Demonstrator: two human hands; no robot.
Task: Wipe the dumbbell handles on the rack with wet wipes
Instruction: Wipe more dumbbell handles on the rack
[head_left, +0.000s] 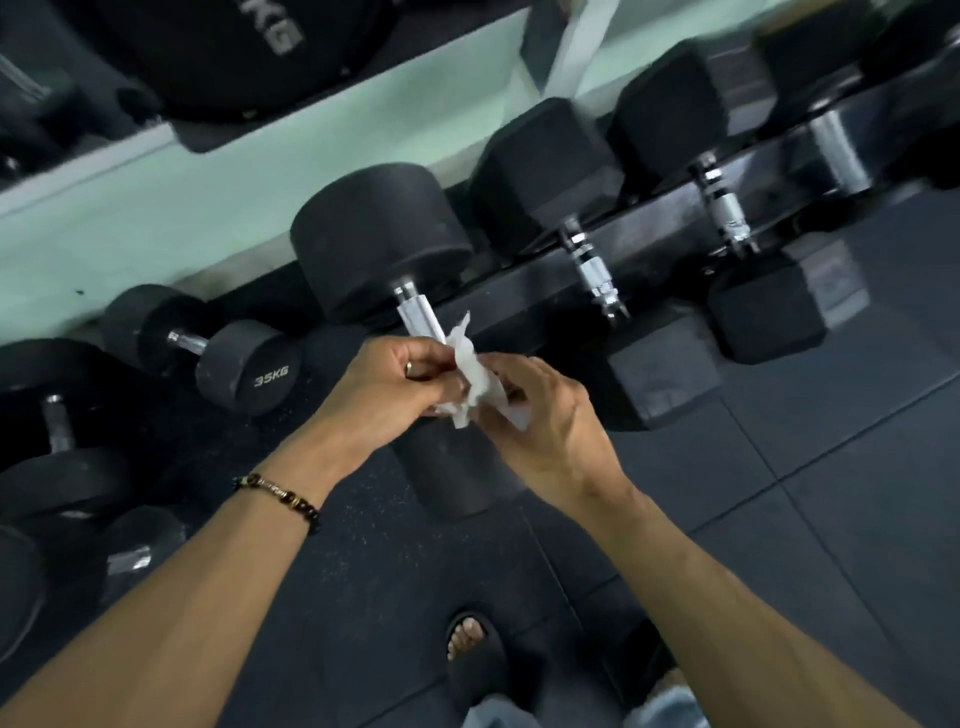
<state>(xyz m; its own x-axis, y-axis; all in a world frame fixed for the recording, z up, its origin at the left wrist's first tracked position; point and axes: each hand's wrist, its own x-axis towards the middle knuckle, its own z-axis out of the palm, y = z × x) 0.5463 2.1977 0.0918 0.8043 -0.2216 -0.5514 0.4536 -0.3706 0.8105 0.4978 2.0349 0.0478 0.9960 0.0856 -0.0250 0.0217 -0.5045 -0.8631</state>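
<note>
A crumpled white wet wipe (474, 376) is pinched between both hands in the middle of the view. My left hand (387, 387) grips its left side and my right hand (545, 415) grips its right side. Just behind the wipe runs the chrome handle (418, 317) of a large round black dumbbell (379, 239) on the black rack (519, 280). The handle's near part and the near head are partly hidden by my hands. Two hex dumbbells with chrome handles (592, 270) (724, 208) lie further right on the rack.
A 35KG round dumbbell (249, 366) and other dumbbells (57, 467) lie at the left on the dark rubber floor (831, 467). A pale green wall (156, 208) and black weight plates (234, 47) stand behind. My sandalled foot (472, 649) is below.
</note>
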